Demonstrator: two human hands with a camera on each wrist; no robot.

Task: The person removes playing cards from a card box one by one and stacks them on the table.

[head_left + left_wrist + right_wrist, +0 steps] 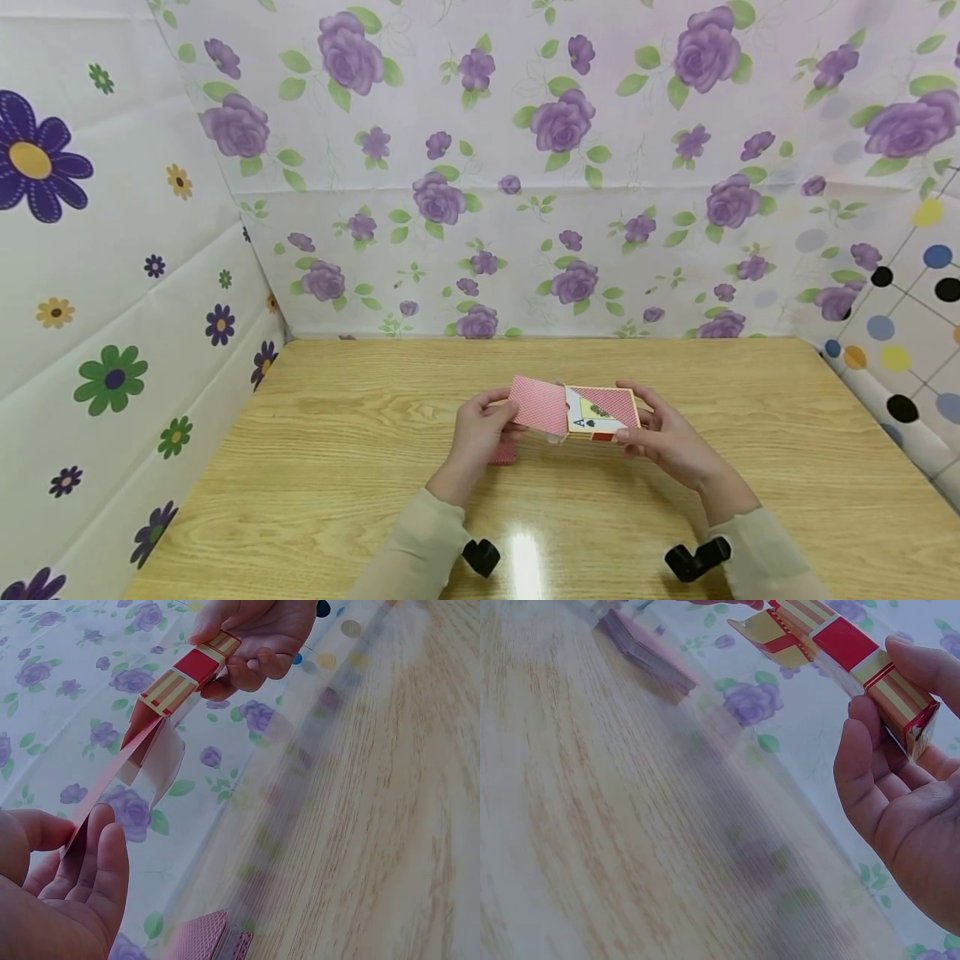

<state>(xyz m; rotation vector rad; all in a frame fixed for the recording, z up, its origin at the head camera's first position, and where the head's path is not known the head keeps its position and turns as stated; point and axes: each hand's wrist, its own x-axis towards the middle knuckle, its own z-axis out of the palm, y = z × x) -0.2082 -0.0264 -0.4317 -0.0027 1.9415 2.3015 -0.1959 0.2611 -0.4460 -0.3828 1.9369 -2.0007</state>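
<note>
My right hand (663,433) grips a card box (618,400) by its right end, thumb on the near side and fingers behind. The box is held above the table, with an ace printed on its face and red and yellow stripes along its side. Between left thumb and fingers, my left hand (476,429) pinches a thin red-backed playing card (537,406), whose other end is at the open mouth of the box. A pale flap (171,765) hangs out there in the left wrist view. Below the left hand, a stack of red-backed cards (504,453) lies on the table.
The wooden table (337,467) meets a flowered cloth wall (510,250) at its back edge. Other patterned cloths (127,275) stand along the left and right sides. Black wrist mounts (482,557) are strapped at both sleeves.
</note>
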